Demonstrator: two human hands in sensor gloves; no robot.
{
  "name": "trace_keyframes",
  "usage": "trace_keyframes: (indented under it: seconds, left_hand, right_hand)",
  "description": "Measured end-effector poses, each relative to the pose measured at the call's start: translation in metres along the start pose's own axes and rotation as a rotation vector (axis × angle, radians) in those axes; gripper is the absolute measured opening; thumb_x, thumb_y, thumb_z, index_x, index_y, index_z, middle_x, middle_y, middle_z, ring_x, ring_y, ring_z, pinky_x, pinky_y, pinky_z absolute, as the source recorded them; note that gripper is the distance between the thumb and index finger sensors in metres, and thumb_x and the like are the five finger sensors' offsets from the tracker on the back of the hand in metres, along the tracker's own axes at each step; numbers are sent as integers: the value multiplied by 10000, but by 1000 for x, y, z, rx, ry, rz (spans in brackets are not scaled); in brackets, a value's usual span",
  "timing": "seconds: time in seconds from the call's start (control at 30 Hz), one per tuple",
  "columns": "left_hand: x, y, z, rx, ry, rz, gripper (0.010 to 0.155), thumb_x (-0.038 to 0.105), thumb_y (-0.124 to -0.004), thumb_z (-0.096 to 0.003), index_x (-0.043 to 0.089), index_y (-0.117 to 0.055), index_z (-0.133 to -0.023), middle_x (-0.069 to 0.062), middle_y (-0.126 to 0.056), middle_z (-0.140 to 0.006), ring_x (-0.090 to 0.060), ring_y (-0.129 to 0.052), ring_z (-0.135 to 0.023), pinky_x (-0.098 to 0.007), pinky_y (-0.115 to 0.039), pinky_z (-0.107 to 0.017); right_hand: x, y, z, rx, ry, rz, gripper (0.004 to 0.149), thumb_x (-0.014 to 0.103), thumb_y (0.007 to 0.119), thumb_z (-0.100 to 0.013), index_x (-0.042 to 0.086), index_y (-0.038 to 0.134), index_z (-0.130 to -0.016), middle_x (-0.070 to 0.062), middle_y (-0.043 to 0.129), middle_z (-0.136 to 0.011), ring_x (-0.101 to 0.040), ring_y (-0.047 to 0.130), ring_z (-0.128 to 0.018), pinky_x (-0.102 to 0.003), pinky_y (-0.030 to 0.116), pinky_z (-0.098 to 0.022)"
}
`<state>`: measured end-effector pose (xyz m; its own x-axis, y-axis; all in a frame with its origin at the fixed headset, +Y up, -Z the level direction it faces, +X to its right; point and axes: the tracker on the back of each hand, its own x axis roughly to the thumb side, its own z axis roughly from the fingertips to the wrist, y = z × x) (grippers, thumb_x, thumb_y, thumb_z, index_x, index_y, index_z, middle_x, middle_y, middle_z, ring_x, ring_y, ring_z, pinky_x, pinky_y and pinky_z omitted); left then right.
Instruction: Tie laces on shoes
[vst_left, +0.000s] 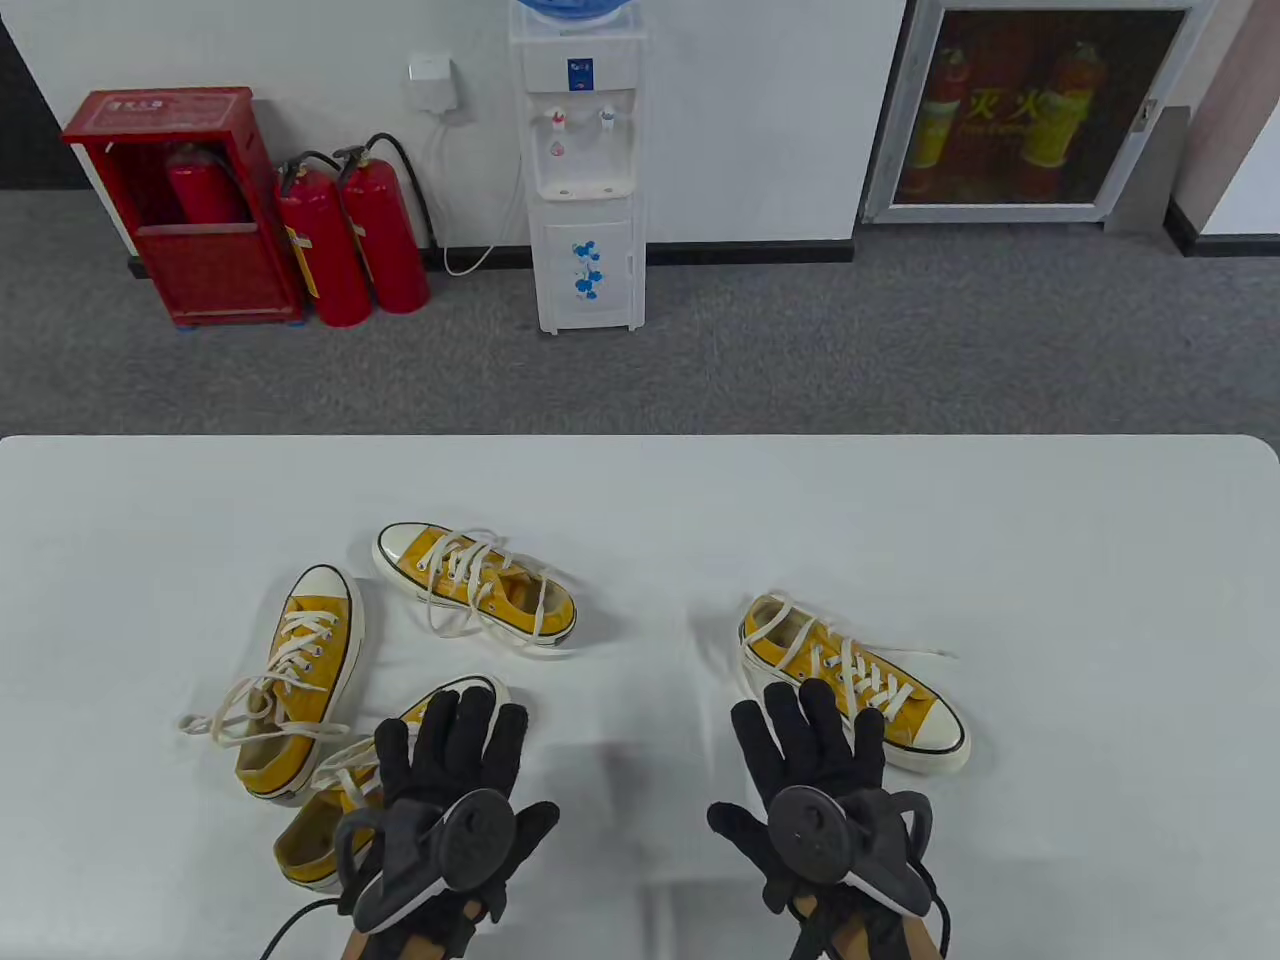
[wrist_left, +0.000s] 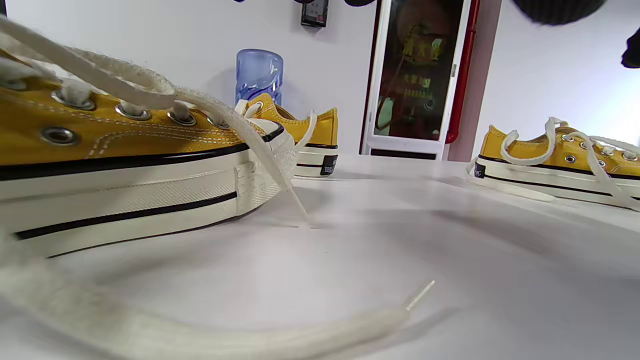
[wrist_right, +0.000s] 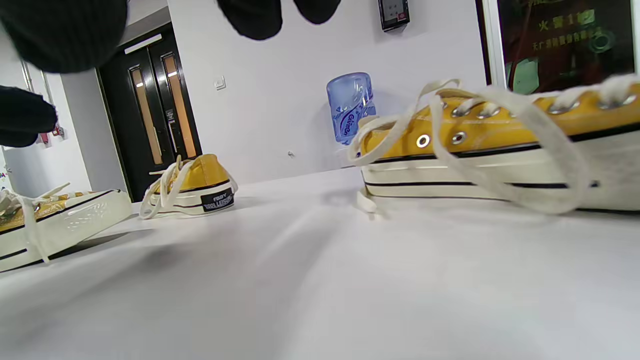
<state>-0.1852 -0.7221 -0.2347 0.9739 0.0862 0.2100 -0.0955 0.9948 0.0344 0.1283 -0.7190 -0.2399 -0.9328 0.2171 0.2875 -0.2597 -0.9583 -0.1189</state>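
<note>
Black knit gloves (vst_left: 455, 745), dark grey round trackers (vst_left: 478, 828), black cables.

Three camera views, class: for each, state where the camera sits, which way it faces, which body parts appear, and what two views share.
Table view: above, looking down the white table at four yellow canvas sneakers; both black-gloved hands, left hand and right hand, with trackers.
Left wrist view: near table level, beside the nearest sneaker, facing the wall; only dark fingertips at the top.
Right wrist view: equally low, beside the right-side sneaker; fingertips at the top.
Shared: both wrist views show the blue water bottle.
</note>
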Motion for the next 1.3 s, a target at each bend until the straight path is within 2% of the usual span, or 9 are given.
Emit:
trace_keyframes:
  seconds: [0.6, 0.77, 0.97, 1.07, 1.3]
  left_hand:
    - [-2, 2, -1, -1, -1, -2, 901, 722, -599, -434, 314, -262, -1163, -72, -169, -1267, -450, -234, -1194, -791, -152, -741]
    - [-10, 11, 0, 25, 9, 13, 891, 717, -612, -436, 315, -285, -1161, -74, -219, -1266, -445, -312, -1191, -779, -235, -766]
    - [-44, 25, 1, 49, 40, 112, 834, 688, -642, -450, 313, -403, -1155, -82, -401, -1261, -434, -502, -1167, -747, -402, -778]
    - [-67, 29, 1, 64, 95, 219, 812, 675, -655, -457, 311, -438, -1149, -86, -435, -1255, -435, -542, -1155, -743, -427, -775]
    - [-98, 30, 1, 44, 183, 266, 722, 608, -698, -485, 310, -543, -1124, -86, -554, -1226, -412, -686, -1088, -705, -525, -760]
  right_hand:
    - [-4, 1, -1, -1, 10, -23, 902, 693, 674, -386, 274, 370, -1124, -39, 196, -1179, -429, 174, -1109, -756, 120, -679]
    - [-5, 1, -2, 4, 15, -29, 901, 692, 676, -386, 274, 372, -1124, -38, 196, -1179, -426, 173, -1111, -756, 117, -680]
    - [-7, 1, -2, -2, 19, -34, 898, 691, 677, -385, 272, 383, -1123, -39, 201, -1179, -426, 178, -1110, -756, 120, -681]
    - [-8, 2, -2, 4, 25, -36, 896, 691, 676, -386, 271, 385, -1123, -41, 199, -1179, -427, 176, -1110, -756, 117, -680]
    - [-10, 0, -1, 3, 32, -46, 894, 688, 678, -386, 271, 391, -1122, -41, 199, -1179, -425, 176, -1111, -756, 117, -681]
